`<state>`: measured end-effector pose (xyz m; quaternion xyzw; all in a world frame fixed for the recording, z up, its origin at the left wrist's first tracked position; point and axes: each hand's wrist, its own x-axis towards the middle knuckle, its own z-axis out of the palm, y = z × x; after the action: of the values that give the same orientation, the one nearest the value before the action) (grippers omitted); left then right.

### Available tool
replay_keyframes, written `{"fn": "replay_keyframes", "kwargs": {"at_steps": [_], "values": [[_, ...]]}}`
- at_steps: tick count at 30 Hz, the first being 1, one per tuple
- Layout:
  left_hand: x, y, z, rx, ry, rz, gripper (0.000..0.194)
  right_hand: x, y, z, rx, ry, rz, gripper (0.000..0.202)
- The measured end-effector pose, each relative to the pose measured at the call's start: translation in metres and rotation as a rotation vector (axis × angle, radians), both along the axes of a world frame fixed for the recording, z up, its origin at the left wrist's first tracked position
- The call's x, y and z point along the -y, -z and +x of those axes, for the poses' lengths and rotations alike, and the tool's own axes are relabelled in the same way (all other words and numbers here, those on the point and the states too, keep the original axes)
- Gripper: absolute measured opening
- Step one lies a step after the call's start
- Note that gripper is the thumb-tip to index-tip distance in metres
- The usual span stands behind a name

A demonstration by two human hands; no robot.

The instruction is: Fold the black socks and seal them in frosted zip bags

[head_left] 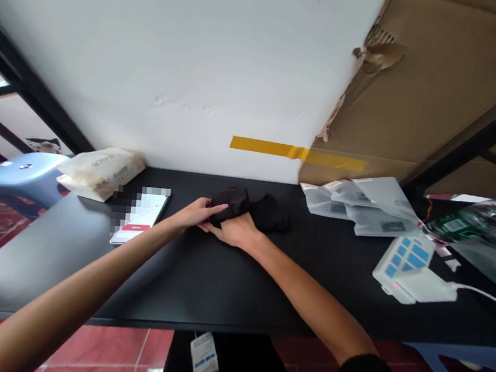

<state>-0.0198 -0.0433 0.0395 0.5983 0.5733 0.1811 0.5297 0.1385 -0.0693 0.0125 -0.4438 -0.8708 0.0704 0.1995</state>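
A dark, crumpled cloth (232, 199) is bunched up over the middle of the black table (222, 282), with a second dark fold of fabric lying to its right. My left hand (197, 212) pinches the cloth's left side, thumb on top. My right hand (238, 229) reaches under and into the same cloth, and its fingers are partly covered by the fabric. Both hands nearly touch at the cloth's lower left edge.
Left on the table are a phone (143, 214) and a paper package (104, 170). Clear plastic bags (368, 202), a white device with blue keys (410, 264) and a plastic bottle (475, 220) lie right. A white and cardboard wall stands behind.
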Motion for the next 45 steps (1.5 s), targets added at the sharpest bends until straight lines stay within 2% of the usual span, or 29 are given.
{"fn": "replay_keyframes", "kwargs": {"at_steps": [2,5,7,10,12,14,15,17,19,22,24,26,29,33,36,39,40,42,44,45], "values": [[0.004,0.002,-0.001,0.079,-0.034,-0.021,0.059,-0.001,-0.006,0.016,0.069,-0.046,0.013,0.075],[0.001,0.004,-0.008,0.089,-0.045,-0.010,0.053,0.002,-0.008,0.045,0.158,-0.012,-0.023,0.082],[-0.007,0.002,-0.015,-0.058,-0.032,0.053,0.050,0.007,-0.003,0.063,0.190,0.048,-0.052,0.084],[-0.021,-0.010,-0.017,-0.414,0.050,0.208,0.054,0.014,0.005,0.076,0.185,0.110,-0.063,0.082],[-0.024,-0.024,-0.007,-0.637,0.107,0.349,0.058,0.015,0.009,0.075,0.171,0.124,-0.063,0.083],[-0.021,-0.038,0.013,-0.791,0.125,0.497,0.063,0.013,0.011,0.071,0.160,0.129,-0.074,0.085],[-0.016,-0.043,0.025,-0.810,0.128,0.559,0.066,0.011,0.011,0.070,0.153,0.131,-0.081,0.086],[-0.005,-0.045,0.047,-0.667,0.192,0.675,0.069,0.008,0.013,0.067,0.127,0.129,-0.084,0.084],[0.006,-0.036,0.061,-0.421,0.280,0.805,0.062,0.006,0.016,0.067,0.090,0.117,-0.077,0.078],[0.017,-0.004,0.065,-0.212,0.322,1.003,0.060,0.005,0.019,0.067,0.049,0.109,-0.072,0.075],[0.020,0.017,0.060,-0.166,0.366,1.012,0.061,0.004,0.018,0.071,0.037,0.095,-0.059,0.081],[0.020,0.030,0.056,-0.146,0.387,0.983,0.057,0.001,0.014,0.081,0.042,0.050,-0.039,0.085],[0.019,0.032,0.055,-0.140,0.341,0.931,0.051,-0.003,0.005,0.104,0.084,-0.007,-0.037,0.093],[0.019,0.027,0.056,-0.192,0.292,0.897,0.050,-0.008,0.008,0.120,0.109,0.101,-0.117,0.105],[0.018,0.032,0.056,-0.279,0.407,0.976,0.056,-0.012,0.011,0.118,0.109,0.090,-0.158,0.104],[0.018,0.041,0.056,-0.383,0.491,1.054,0.072,-0.011,-0.008,0.141,0.135,0.043,-0.201,0.092],[0.018,0.043,0.056,-0.413,0.492,1.061,0.076,-0.009,-0.019,0.158,0.145,0.062,-0.199,0.082],[0.019,0.045,0.058,-0.465,0.477,1.048,0.079,0.000,-0.041,0.202,0.113,0.249,-0.042,0.058],[0.020,0.043,0.062,-0.515,0.426,1.008,0.076,0.008,-0.055,0.250,0.091,0.557,0.208,0.052],[0.020,0.042,0.065,-0.539,0.388,0.988,0.072,0.011,-0.056,0.271,0.103,0.725,0.300,0.054]]}}
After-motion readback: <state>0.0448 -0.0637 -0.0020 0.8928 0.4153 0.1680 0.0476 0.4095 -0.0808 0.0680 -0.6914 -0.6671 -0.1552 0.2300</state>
